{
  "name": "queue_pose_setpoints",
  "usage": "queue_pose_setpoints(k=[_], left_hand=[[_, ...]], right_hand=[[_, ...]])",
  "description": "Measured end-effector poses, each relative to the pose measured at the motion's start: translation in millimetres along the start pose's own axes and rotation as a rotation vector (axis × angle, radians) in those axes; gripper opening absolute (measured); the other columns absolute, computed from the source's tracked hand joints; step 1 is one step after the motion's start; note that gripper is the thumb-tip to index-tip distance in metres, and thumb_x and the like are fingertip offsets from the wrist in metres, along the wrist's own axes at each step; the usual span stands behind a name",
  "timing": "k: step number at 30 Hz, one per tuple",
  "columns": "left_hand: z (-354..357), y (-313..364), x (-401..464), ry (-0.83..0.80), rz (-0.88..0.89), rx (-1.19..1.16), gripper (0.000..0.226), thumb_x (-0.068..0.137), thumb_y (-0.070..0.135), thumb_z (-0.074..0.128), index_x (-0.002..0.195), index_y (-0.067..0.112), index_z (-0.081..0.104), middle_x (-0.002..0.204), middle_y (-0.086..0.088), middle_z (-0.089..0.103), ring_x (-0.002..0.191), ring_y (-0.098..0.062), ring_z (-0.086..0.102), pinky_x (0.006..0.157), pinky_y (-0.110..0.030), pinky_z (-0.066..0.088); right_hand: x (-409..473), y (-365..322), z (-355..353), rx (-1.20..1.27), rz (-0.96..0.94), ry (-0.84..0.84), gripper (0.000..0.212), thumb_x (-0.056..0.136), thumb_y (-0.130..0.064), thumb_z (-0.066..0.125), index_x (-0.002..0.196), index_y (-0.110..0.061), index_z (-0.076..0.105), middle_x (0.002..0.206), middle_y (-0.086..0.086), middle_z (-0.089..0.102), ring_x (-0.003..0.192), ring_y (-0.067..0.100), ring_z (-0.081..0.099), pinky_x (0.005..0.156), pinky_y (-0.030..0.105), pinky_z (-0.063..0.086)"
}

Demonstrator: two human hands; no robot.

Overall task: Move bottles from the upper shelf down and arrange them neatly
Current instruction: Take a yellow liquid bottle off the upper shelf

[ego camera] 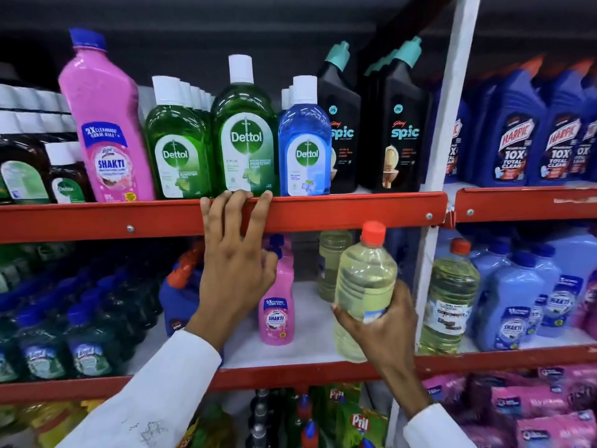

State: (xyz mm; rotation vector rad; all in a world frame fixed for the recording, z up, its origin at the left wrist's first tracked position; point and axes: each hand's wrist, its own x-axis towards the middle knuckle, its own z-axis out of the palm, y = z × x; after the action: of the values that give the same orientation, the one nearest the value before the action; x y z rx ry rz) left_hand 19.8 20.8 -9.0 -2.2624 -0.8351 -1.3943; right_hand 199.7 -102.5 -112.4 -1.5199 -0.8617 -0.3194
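My right hand (382,331) grips a clear bottle of pale yellow liquid with a red cap (365,279), held upright in front of the middle shelf (310,350). My left hand (234,253) rests on the red front rail of the upper shelf (355,210), fingers hooked over its edge just below a big green Dettol bottle (245,134). The upper shelf also carries a tall pink Shakti bottle (103,124), a smaller green Dettol bottle (177,147), a blue Dettol bottle (303,147) and black Spic bottles (400,124).
On the middle shelf stand a small pink Shakti bottle (277,305), another yellow bottle (332,263) at the back and dark bottles (64,318) to the left. A white upright post (442,156) separates the right bay holding blue Harpic bottles (517,134). Pril packs (358,421) lie below.
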Motion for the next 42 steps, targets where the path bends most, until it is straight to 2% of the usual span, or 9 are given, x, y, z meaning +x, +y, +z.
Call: queue_pose_setpoints(k=[3,8,15,19,24,30,34,37,42], left_hand=[[3.3,1.5,0.3,0.015,-0.015,0.001,0.081,0.069,0.015,0.058,0.148,0.015,0.039,0.141,-0.02,0.043,0.137,-0.041,0.032,0.123,-0.063,0.014],[6.0,1.4,1.3,0.032,-0.02,0.009,0.084,0.066,0.013,0.06,0.147,0.014,0.041,0.141,-0.02,0.042,0.136,-0.04,0.032,0.122,-0.064,0.015],[7.0,3.6,3.0,0.033,-0.035,0.021,0.083,0.065,0.011,0.061,0.146,0.015,0.042,0.139,-0.02,0.044,0.135,-0.04,0.033,0.122,-0.064,0.014],[7.9,5.0,3.3,0.036,-0.043,0.031,0.084,0.065,0.01,0.062,0.146,0.015,0.042,0.139,-0.02,0.043,0.134,-0.04,0.033,0.123,-0.063,0.013],[7.7,6.4,3.7,0.029,-0.05,0.038,0.085,0.063,0.009,0.063,0.145,0.014,0.042,0.138,-0.021,0.044,0.134,-0.042,0.035,0.122,-0.064,0.014],[6.0,12.0,1.9,0.01,-0.073,0.044,0.083,0.067,0.013,0.065,0.146,0.013,0.041,0.14,-0.023,0.043,0.138,-0.043,0.033,0.122,-0.064,0.016],[2.3,29.8,-0.6,-0.02,-0.143,0.014,0.078,0.078,0.028,0.065,0.148,0.01,0.036,0.148,-0.024,0.036,0.147,-0.045,0.023,0.124,-0.063,0.012],[0.0,54.1,1.0,-0.015,-0.087,-0.021,0.081,0.076,0.035,0.064,0.149,0.01,0.037,0.156,-0.018,0.035,0.15,-0.043,0.019,0.125,-0.063,0.008],[12.8,107.2,13.8,-0.083,0.159,-0.07,0.085,0.076,0.037,0.061,0.153,0.013,0.033,0.159,-0.008,0.036,0.151,-0.036,0.025,0.126,-0.058,0.014]], right_hand=[[3.8,24.9,21.2,-0.012,0.024,-0.007,0.08,0.049,-0.034,0.097,0.113,-0.011,0.054,0.104,0.004,0.061,0.093,0.023,0.06,0.079,0.025,0.044],[22.1,53.2,50.6,0.004,0.069,-0.014,0.081,0.046,-0.033,0.098,0.111,-0.012,0.055,0.106,0.009,0.065,0.094,0.028,0.065,0.079,0.033,0.05],[39.8,68.1,73.7,-0.038,0.091,-0.035,0.072,0.045,-0.03,0.098,0.103,-0.01,0.061,0.099,0.01,0.064,0.091,0.028,0.063,0.076,0.028,0.043],[41.0,75.6,81.1,-0.045,0.112,-0.069,0.073,0.043,-0.035,0.097,0.102,-0.014,0.059,0.099,0.008,0.064,0.091,0.029,0.064,0.077,0.033,0.05],[44.2,81.4,88.8,-0.043,0.15,-0.132,0.077,0.043,-0.048,0.092,0.106,-0.019,0.06,0.105,0.006,0.064,0.099,0.028,0.064,0.083,0.036,0.055],[38.6,73.5,85.3,-0.049,0.165,-0.159,0.087,0.046,-0.032,0.097,0.119,-0.011,0.053,0.118,0.01,0.055,0.114,0.03,0.054,0.09,0.028,0.042],[33.4,67.6,75.6,-0.05,0.164,-0.185,0.092,0.048,-0.036,0.096,0.126,-0.017,0.051,0.123,0.006,0.057,0.115,0.028,0.056,0.095,0.035,0.048],[19.7,63.1,55.9,0.035,0.114,-0.126,0.076,0.063,-0.025,0.089,0.127,-0.028,0.049,0.122,-0.003,0.055,0.113,0.017,0.057,0.095,0.028,0.047],[3.6,56.5,7.6,-0.003,-0.081,0.137,0.028,0.087,-0.011,0.068,0.114,-0.013,0.059,0.109,-0.001,0.057,0.1,0.013,0.056,0.089,0.026,0.048]])
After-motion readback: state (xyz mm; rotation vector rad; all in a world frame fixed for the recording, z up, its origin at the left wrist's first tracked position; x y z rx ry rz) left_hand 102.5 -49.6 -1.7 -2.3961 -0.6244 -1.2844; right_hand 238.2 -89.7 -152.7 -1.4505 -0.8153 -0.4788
